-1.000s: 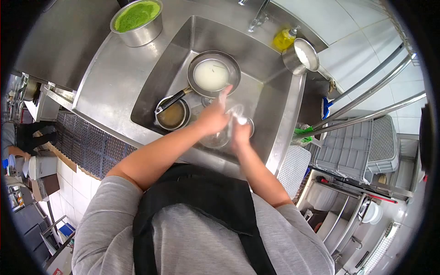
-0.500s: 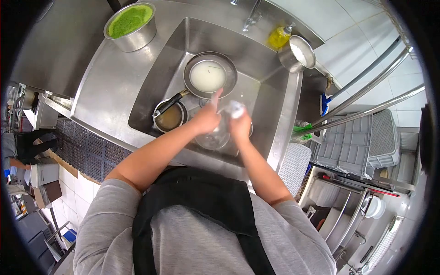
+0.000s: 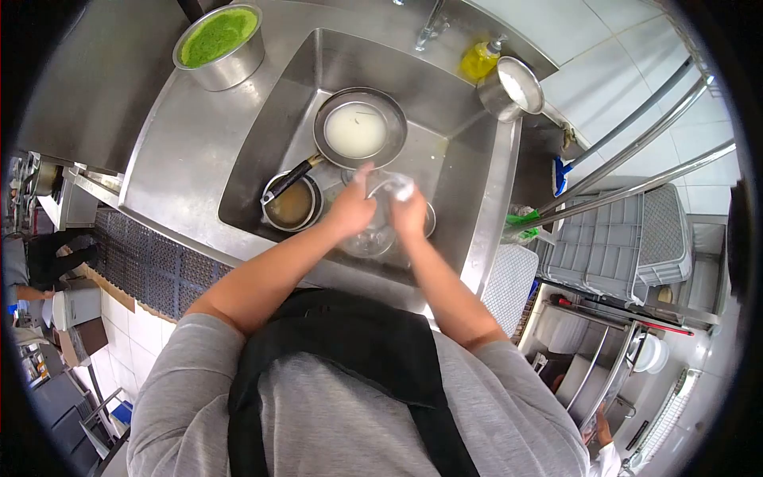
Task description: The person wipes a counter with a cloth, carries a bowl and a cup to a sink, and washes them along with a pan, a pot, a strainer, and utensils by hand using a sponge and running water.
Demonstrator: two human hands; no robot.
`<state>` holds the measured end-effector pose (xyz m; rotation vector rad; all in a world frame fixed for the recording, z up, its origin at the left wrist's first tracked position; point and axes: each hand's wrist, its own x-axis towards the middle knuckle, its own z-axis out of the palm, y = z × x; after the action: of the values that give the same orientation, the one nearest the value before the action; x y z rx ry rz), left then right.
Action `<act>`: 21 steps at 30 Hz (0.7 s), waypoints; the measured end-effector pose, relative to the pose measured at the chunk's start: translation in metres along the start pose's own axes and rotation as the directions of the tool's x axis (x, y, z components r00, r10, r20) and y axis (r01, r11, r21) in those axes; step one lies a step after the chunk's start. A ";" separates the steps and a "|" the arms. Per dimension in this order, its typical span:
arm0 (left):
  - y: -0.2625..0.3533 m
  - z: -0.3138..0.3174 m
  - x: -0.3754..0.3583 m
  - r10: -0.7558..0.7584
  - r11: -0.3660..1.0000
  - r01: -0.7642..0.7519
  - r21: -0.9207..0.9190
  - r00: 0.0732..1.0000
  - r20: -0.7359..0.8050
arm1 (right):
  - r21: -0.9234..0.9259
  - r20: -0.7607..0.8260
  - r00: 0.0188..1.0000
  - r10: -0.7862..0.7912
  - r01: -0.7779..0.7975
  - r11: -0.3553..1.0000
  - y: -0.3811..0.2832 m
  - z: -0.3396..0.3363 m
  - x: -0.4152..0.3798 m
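Over the sink [image 3: 457, 155], my left hand [image 3: 352, 208] is closed on the side of a clear see-through container [image 3: 369, 241]. My right hand [image 3: 408, 211] grips a white, foamy wad [image 3: 403, 190] at the container's rim; its exact kind is blurred. Just beyond my fingers sits a frying pan [image 3: 397, 118] with cloudy whitish liquid in it. Left of my left hand stands a small pot [image 3: 290, 207] with brownish liquid, the frying pan's black handle lying across it. Part of a round metal rim [image 3: 431, 220] shows behind my right hand.
A metal pot [image 3: 230, 70] with green foamy contents stands on the left counter. At the back right are a yellow soap bottle [image 3: 479, 61] and a tilted saucepan [image 3: 501, 95], below the faucet's [image 3: 429, 34] right. Another person's hand [image 3: 604, 429] shows at lower right.
My hands have shifted slightly, still at the clear container, with the white wad a little lower. A person's hand and white sleeve have appeared at lower right.
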<state>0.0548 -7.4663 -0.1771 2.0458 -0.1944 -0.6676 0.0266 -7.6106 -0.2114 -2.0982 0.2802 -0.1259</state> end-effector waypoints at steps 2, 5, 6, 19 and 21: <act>-0.005 0.000 -0.008 0.203 0.963 -0.213 -0.168 0.977 -0.070 | 0.503 0.045 0.733 0.679 -0.604 0.619 0.034 0.044 -0.022; -0.031 0.004 -0.005 0.335 0.880 -0.353 -0.317 0.936 -0.111 | 0.405 0.050 0.778 0.627 -0.590 0.699 0.016 0.042 -0.039; -0.040 0.005 -0.004 0.338 0.918 -0.354 -0.179 0.934 -0.116 | 0.187 0.040 0.896 0.442 -0.441 0.878 0.020 0.029 -0.030; -0.033 0.003 0.013 0.248 0.962 -0.269 -0.051 0.935 -0.253 | 0.704 0.181 0.624 0.760 -0.622 0.343 0.035 0.073 -0.025; -0.026 0.003 0.011 0.264 0.943 -0.309 -0.124 0.921 -0.287 | 0.629 0.136 0.642 0.754 -0.644 0.435 0.034 0.069 -0.021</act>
<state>0.0593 -7.4591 -0.2047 1.8727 -0.2660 -0.2131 0.0152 -7.5642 -0.2755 -1.1382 1.0614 0.1092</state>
